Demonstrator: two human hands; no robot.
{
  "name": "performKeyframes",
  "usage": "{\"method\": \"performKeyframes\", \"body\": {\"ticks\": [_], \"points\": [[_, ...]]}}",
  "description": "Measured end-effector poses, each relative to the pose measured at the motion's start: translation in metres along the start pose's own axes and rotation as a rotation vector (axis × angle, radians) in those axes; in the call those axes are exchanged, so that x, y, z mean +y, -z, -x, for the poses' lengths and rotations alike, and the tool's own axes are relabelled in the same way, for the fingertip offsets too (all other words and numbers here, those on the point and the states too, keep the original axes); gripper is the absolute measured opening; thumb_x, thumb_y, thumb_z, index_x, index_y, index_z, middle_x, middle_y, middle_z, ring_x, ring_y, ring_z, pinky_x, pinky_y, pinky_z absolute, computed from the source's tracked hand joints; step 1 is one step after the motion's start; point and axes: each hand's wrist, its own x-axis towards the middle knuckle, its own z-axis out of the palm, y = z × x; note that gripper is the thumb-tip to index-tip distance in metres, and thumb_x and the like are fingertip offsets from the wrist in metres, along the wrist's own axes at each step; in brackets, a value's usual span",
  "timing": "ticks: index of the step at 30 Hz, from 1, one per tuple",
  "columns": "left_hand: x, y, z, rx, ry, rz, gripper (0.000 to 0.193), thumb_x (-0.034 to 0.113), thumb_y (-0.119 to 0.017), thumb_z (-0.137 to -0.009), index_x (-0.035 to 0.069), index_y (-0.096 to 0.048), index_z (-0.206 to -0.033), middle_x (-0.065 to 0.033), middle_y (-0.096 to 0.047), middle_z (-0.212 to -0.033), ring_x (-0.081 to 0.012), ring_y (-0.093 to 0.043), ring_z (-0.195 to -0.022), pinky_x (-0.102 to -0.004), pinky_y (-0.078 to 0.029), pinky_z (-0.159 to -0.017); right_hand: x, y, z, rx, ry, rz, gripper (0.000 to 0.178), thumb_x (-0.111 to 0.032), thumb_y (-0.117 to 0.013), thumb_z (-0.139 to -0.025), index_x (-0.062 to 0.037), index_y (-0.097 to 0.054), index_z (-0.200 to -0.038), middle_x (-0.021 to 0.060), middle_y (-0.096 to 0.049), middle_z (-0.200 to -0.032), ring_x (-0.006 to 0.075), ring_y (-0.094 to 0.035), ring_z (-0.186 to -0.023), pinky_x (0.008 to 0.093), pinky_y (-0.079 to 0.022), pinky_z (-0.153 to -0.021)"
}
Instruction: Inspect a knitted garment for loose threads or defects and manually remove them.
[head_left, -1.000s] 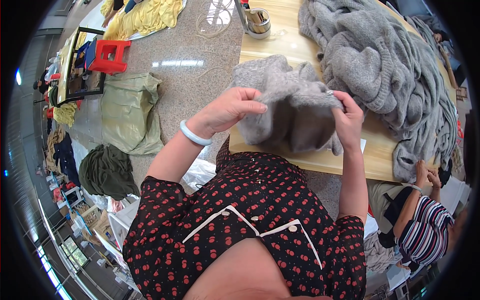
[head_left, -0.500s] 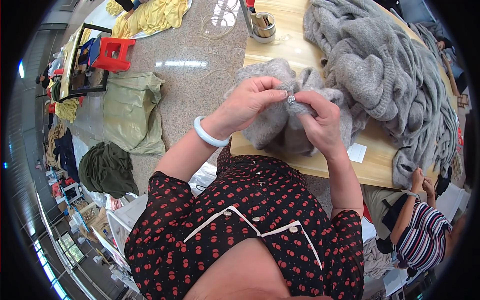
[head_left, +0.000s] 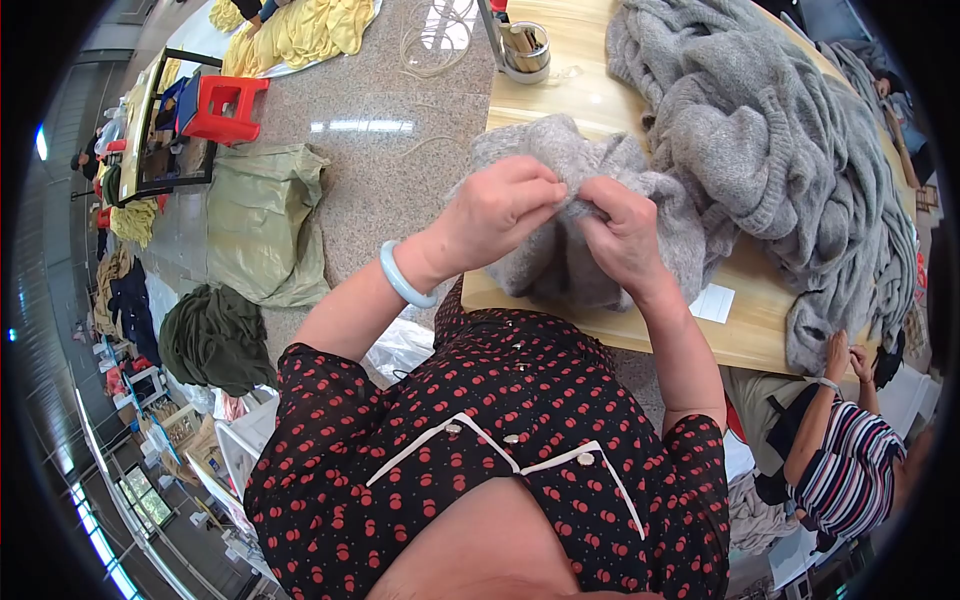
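Note:
A fuzzy grey knit garment point(head_left: 545, 270) lies bunched on the near edge of a light wooden table point(head_left: 600, 322). Above it, my left hand point(head_left: 503, 212) pinches the knit between thumb and forefinger, a pale blue bangle on its wrist. My right hand point(head_left: 625, 238) is closed on the same cloth, its fingers curled in. The two sets of fingertips almost meet. Any thread or small item between them is too small to make out.
A big heap of grey knitwear point(head_left: 740, 130) covers the table's right side. A cup of tools point(head_left: 525, 55) stands at the far left edge, a white paper slip point(head_left: 712, 303) near the front. On the right, a person in a striped top point(head_left: 850, 450) handles the heap's end.
My left hand has rolled over, with its knuckles now turned more upward, and its forearm has shifted slightly left. The right fingers have curled further, and the shiny ring-like piece is no longer visible.

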Motion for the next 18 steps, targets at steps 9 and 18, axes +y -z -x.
{"method": "performKeyframes", "body": {"ticks": [9, 18], "points": [[-0.003, -0.019, 0.014, 0.044, -0.020, -0.080, 0.023, -0.006, -0.057, -0.069, -0.001, -0.054, -0.091, -0.0138, -0.055, -0.088, -0.0287, -0.055, -0.080, -0.0337, -0.047, -0.067, -0.002, -0.009, 0.001, 0.096, -0.172, -0.112, 0.025, 0.007, -0.052, -0.063, -0.0008, -0.056, -0.087, 0.0127, -0.059, -0.079, 0.0274, -0.059, -0.070, 0.0319, -0.047, -0.063], [-0.007, -0.014, 0.012, 0.032, -0.054, -0.048, 0.024, -0.007, -0.056, -0.068, -0.001, -0.054, -0.092, -0.0142, -0.056, -0.087, -0.0282, -0.056, -0.078, -0.0326, -0.047, -0.066, 0.002, 0.005, -0.007, -0.090, 0.109, 0.055, 0.035, 0.008, -0.051, -0.064, -0.0021, -0.057, -0.097, 0.0135, -0.060, -0.085, 0.0279, -0.060, -0.077, 0.0327, -0.048, -0.067]]}}
